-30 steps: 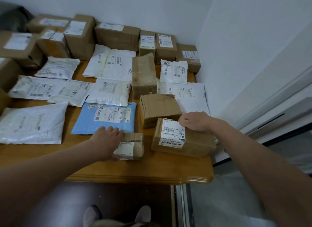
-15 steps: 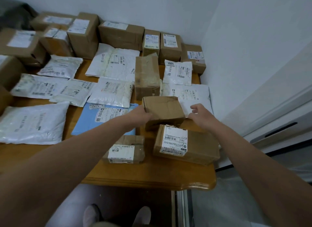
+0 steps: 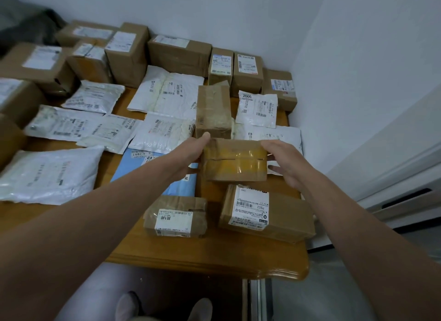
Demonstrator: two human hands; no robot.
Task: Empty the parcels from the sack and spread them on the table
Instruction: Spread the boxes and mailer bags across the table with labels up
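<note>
Taped cardboard box: being held over the wooden table's near-right part.
Left hand: being curled round its left end.
Right hand: being curled round its right end.

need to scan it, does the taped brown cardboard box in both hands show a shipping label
No, the taped brown cardboard box shows only glossy tape over its seam.

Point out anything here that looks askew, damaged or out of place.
The P802 box at the table's near right corner seems to jut past the edge. The tall taped box mid-table looks crumpled, a flap lifted, and overlaps a white mailer. The left hand and right hand grip a yellow-taped box.
</note>
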